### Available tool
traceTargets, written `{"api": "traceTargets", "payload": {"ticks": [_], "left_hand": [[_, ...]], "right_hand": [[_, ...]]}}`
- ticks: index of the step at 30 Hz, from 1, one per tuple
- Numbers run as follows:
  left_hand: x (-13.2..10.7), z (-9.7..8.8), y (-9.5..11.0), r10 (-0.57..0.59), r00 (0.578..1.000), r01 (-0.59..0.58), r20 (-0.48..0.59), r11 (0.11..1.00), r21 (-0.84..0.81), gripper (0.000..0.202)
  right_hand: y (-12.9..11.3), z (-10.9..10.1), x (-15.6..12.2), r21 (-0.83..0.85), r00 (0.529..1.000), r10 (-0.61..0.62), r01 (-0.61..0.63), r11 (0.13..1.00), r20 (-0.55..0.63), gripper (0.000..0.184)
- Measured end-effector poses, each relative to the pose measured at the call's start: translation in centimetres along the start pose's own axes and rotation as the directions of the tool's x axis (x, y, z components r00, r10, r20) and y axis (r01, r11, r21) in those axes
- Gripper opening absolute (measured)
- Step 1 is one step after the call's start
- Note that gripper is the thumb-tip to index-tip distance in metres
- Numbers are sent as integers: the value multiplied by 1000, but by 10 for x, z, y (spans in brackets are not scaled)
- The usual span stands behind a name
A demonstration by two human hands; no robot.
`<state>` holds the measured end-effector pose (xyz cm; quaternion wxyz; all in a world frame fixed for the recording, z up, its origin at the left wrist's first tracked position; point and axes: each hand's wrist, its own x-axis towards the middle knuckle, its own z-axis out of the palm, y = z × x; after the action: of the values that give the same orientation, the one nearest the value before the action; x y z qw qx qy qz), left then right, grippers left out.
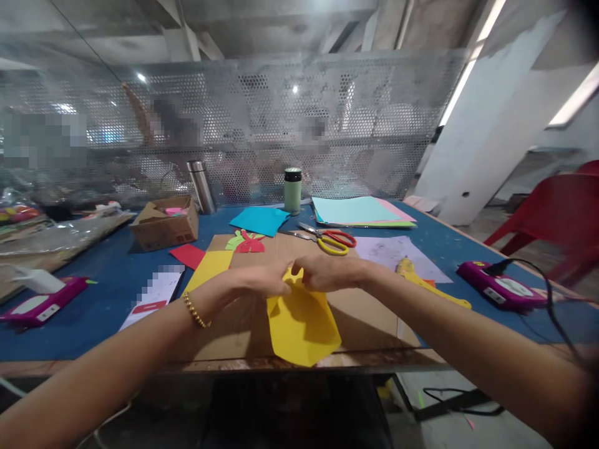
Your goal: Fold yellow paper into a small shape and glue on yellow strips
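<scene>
A yellow paper cut-out (304, 327) is held up over the near edge of the cardboard sheet (369, 312), its narrow, notched end at the top. My left hand (271, 279) pinches the upper left of this narrow end. On the other side my right hand (321, 273) has its fingers closed on the upper right of it. Fingertips of both hands are partly hidden by the knuckles. Just beyond lie red and green paper cut-outs (251, 243). Red-handled scissors (339, 237) and yellow-handled scissors (333, 246) overlap behind my right hand.
A yellow glue gun (428, 284) lies on the right, near a purple device (500, 287) with a cable. Leftward are a phone (154, 298), a yellow paper strip (209, 271) and a cardboard box (166, 224). Bottles (292, 193) and paper sheets (360, 210) stand or lie behind.
</scene>
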<state>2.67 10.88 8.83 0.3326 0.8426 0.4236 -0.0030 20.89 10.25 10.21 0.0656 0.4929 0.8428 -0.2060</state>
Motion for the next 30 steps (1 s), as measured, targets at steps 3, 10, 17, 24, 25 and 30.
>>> {"api": "traceTargets", "payload": {"ticks": [3, 10, 17, 24, 25, 30], "left_hand": [[4, -5, -11, -8, 1000, 9, 17, 998, -64, 78], [12, -15, -32, 30, 994, -13, 107, 988, -155, 78], [16, -22, -33, 21, 997, -10, 77, 991, -137, 59], [18, -6, -27, 151, 988, -151, -18, 966, -210, 31], [19, -4, -27, 165, 986, -168, -32, 962, -217, 30], [27, 5, -34, 176, 982, -183, -67, 973, -137, 33]], "right_hand": [[6, -3, 5, 43, 1000, 24, -25, 999, 15, 55], [19, -16, 23, 39, 994, -59, 56, 998, 93, 45], [42, -10, 40, 258, 986, -25, -18, 966, 163, 33], [58, -3, 52, 474, 970, -51, -70, 878, 238, 28], [59, -3, 53, 481, 968, -65, -62, 875, 242, 27], [61, -1, 59, 434, 967, -106, -6, 901, 233, 28]]}}
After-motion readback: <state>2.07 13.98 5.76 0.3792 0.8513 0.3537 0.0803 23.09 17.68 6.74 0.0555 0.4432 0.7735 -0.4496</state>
